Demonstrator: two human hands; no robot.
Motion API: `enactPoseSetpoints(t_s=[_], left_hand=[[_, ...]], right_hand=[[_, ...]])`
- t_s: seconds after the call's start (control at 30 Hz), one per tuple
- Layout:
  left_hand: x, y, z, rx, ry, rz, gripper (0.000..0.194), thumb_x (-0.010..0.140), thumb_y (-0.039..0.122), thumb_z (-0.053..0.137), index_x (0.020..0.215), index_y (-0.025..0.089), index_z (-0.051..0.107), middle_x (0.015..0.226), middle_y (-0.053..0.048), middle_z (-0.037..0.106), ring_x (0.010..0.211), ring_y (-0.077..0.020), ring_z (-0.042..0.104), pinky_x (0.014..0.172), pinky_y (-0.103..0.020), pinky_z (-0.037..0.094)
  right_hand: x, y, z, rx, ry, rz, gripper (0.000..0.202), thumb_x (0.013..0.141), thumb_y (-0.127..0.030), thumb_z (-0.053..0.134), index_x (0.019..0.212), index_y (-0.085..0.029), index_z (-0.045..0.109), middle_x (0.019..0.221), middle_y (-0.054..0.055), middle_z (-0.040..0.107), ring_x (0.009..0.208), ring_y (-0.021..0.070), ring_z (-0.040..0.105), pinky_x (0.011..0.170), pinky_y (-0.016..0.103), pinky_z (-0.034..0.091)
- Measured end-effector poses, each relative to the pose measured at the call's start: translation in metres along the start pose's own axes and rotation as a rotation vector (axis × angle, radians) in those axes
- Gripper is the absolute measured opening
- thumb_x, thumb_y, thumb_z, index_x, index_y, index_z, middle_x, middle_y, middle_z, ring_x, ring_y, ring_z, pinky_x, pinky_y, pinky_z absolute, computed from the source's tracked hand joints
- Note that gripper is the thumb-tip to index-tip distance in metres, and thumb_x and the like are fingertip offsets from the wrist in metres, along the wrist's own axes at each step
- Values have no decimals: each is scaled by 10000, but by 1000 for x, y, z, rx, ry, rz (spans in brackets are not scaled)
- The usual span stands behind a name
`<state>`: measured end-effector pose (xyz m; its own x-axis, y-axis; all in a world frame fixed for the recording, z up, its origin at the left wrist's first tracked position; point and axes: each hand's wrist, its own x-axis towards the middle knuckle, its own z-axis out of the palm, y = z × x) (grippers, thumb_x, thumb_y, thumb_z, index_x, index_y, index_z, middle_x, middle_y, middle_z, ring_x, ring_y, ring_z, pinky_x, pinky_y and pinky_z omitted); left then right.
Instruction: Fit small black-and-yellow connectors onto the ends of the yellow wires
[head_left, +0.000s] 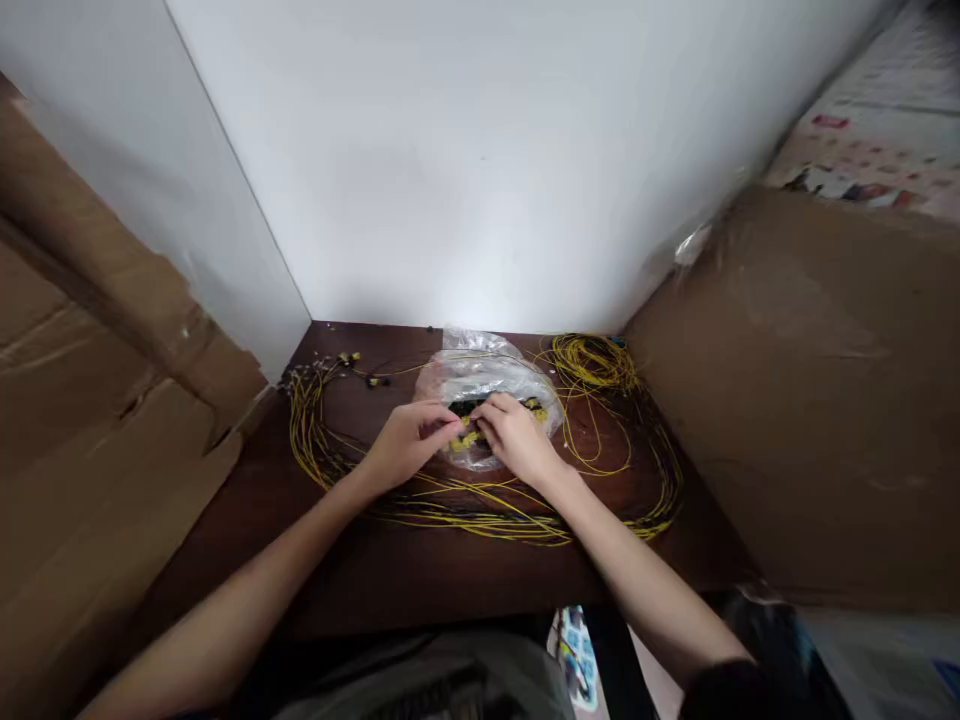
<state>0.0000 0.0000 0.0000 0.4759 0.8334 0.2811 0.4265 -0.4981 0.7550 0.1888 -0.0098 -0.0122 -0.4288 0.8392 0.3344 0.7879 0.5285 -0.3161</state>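
On the dark brown table lies a clear plastic bag [480,375] with small yellow and black parts [469,440] in its opening. My left hand [412,440] is over the bag's left side, thumb and forefinger pinched together. My right hand [517,435] bends over the parts from the right, its fingers closed at the fingertips of the left. Whatever sits between the fingertips is too small to make out. Long yellow and black wires [480,520] curve around the bag, passing near both wrists.
A coil of yellow wire [592,362] lies at the back right. Wire ends [307,380] fan out at the back left, near small connectors [377,381]. Cardboard [810,400] stands on the right, more cardboard [97,400] on the left, and a white wall [480,170] behind.
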Motion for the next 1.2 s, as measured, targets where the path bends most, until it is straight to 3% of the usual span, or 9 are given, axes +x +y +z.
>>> enactPoseSetpoints(t_s=[0.27,0.43,0.6,0.97,1.2], left_hand=[[0,-3,4,-89,85,-62,227,804,313,540,893,145,665,780,-35,676,669,-135,595,614,-224,453],[0,-5,10,-272,119,-95,261,734,309,625,940,149,639,782,-37,690,663,-145,627,589,-231,498],[1,2,13,-505,128,-174,193,695,274,665,813,136,601,702,-18,680,497,-99,581,523,-224,508],[2,1,8,-599,148,-218,147,687,229,667,788,131,623,666,-8,669,553,-108,613,587,-224,504],[3,5,6,-533,261,-220,210,657,256,688,821,128,659,784,-46,684,703,-145,634,627,-236,517]], right_hand=[[0,-8,-5,236,192,6,175,846,-106,438,911,-164,590,869,59,585,842,172,540,773,289,441],[-1,-21,-10,419,293,46,135,841,-124,473,865,-172,597,804,27,584,744,141,539,686,253,435],[-2,-31,-8,507,311,28,128,834,-126,485,839,-167,606,780,22,579,724,129,530,655,239,417],[-2,-29,-9,583,297,121,115,812,-243,567,871,-174,639,719,4,600,574,102,490,539,226,386],[-1,-32,-17,592,341,27,163,871,-220,470,824,-191,624,908,49,632,865,153,583,762,285,449]])
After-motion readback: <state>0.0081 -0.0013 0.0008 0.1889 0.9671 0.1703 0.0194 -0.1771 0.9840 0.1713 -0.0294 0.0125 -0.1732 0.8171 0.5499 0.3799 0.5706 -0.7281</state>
